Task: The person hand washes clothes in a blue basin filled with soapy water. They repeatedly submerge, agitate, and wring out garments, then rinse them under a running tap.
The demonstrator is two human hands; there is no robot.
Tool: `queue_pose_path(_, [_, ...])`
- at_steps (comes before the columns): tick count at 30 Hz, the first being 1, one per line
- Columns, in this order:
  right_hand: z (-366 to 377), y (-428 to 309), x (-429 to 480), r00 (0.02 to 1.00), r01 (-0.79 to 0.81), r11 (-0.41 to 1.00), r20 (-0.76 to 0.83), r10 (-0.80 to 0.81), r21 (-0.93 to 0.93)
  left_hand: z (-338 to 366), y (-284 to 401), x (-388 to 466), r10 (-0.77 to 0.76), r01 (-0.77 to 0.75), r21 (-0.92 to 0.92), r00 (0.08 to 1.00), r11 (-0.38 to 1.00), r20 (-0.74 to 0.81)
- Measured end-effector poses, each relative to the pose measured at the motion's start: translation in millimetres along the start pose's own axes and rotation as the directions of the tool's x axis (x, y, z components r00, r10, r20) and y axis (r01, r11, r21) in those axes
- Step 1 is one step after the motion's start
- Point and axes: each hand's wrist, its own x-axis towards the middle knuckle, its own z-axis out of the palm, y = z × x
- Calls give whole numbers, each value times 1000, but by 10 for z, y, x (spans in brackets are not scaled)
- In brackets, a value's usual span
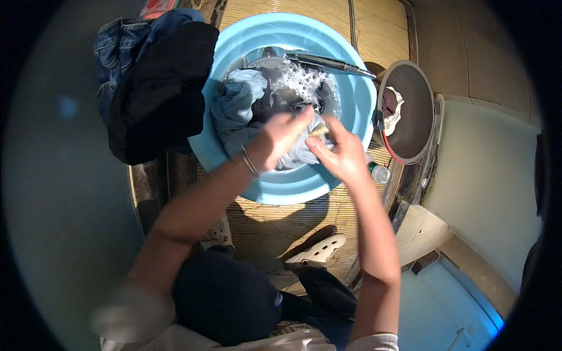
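Observation:
Both my hands are over a large light-blue plastic basin (285, 195) of sudsy water. My left hand (281, 136), a bangle on its wrist, presses against a wet pale grey-blue cloth (296, 151). The fingers of my right hand (344, 151) grip the cloth's right side, where a yellowish patch shows. Light-blue fabric (239, 94) lies along the basin's left inner wall. Dark fabric (276, 98) is partly under water beneath white foam (307, 79). Across the far right rim rests the chrome handle of a hand shower (329, 61).
Blue jeans (120, 52) and a black garment (167, 83) are heaped left of the basin. To the right stands a grey bucket (412, 114) with cloth inside, near a clear-capped bottle (380, 173). A cream clog (320, 250) is on the ridged floor (272, 232).

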Motion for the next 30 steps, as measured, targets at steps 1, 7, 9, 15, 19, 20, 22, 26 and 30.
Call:
queue_pose_path(1, [-244,93,25,962,34,983,274,17,-181,-36,91,1,6,-6,10,1000,1000,6])
queue_pose_path(7, [-999,107,43,995,-92,773,23,100,628,-242,278,-63,-60,-223,865,959,449,278])
queue_pose_path(9, [-1019,37,120,995,-96,511,92,34,854,-219,257,-92,120,-430,862,903,270,413])
queue_pose_path(15, [-180,-539,138,905,-165,902,-302,299,400,-35,22,-18,126,-52,-397,979,916,163])
queue_pose_path(19, [354,-786,-102,912,398,907,-46,-408,-141,-7,-233,50,156,-26,-588,973,808,171])
queue_pose_path(20, [390,-764,-91,967,235,904,-4,-253,-356,25,-293,40,244,-223,-366,970,903,10])
queue_pose_path(22, [386,-686,-42,967,-30,993,-255,0,-114,79,-369,-12,223,-240,-250,970,938,-93])
queue_pose_path(26, [343,-659,-71,900,56,968,-431,56,243,121,-297,-91,-8,1,-383,1000,924,-16])
queue_pose_path(30, [386,-655,-229,908,298,950,-281,-311,-89,92,-189,-154,529,-537,78,843,840,101])
